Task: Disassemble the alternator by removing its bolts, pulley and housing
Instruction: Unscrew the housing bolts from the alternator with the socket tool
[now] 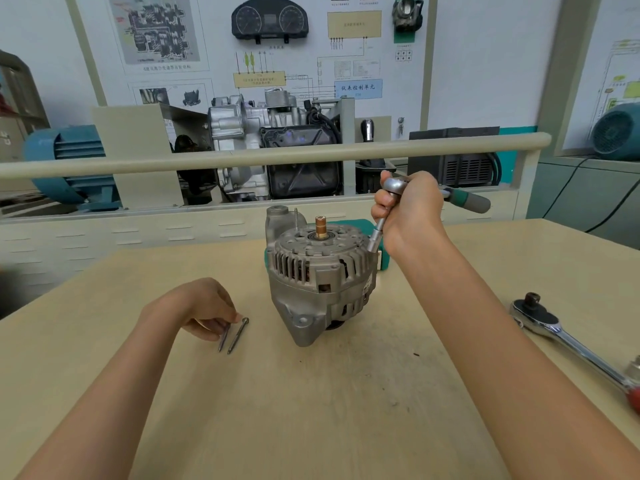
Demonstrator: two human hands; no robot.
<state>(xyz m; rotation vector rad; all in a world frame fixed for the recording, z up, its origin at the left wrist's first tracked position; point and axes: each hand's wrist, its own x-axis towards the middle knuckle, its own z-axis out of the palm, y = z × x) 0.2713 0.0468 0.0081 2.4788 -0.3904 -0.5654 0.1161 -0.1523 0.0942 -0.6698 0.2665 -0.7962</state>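
Steel bolt [224, 336] between left fingers [231, 311]; ratchet [394, 186] in right fist [408, 209].

The alternator [320, 275] stands at the middle of the table [311, 410], with a case [375, 251] just behind it. Left of it two bolts [232, 336] lie side by side on the table under the left hand [204, 306]. The right hand [408, 209] holds a ratchet [398, 192] above its right rear edge, and a second ratchet [568, 341] lies far right.
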